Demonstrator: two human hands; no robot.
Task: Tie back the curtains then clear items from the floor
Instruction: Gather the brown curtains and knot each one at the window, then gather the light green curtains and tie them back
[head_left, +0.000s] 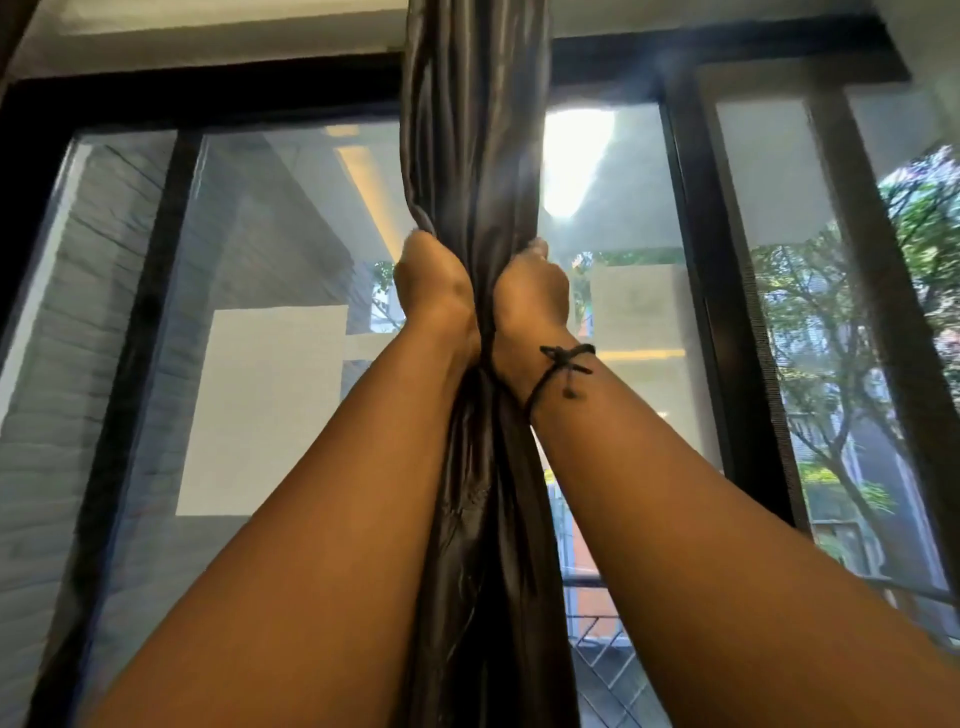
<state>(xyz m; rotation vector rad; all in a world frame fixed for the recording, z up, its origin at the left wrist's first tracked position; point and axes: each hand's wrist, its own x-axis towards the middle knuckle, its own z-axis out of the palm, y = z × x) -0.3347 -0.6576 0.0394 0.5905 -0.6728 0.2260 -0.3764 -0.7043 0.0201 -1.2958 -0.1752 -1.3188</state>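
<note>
1. The dark grey, satiny curtain (475, 156) is gathered into one thick bunch and hangs in front of the black-framed glass window (691, 218), near the middle of the view.
2. The bunch is gripped from both sides at the same height: the left hand (431, 283) is curled round its left edge and the right hand (535, 288) round its right edge, fingers wrapped behind the folds and hidden. A thin black cord bracelet (563, 364) is worn on the right wrist.
3. No tie-back is seen round the fabric, so the gather is judged to be held by the hands alone.
4. Risk: the slick cloth could slide and fan out again if either grip were loosened before a tie is fastened.
5. Risk: a hard downward pull could strain the fixing at the top, which is out of view.
6. The bunch's long axis runs vertically, top edge to bottom edge of the frame, with the free end pointing down past the forearms.
</note>
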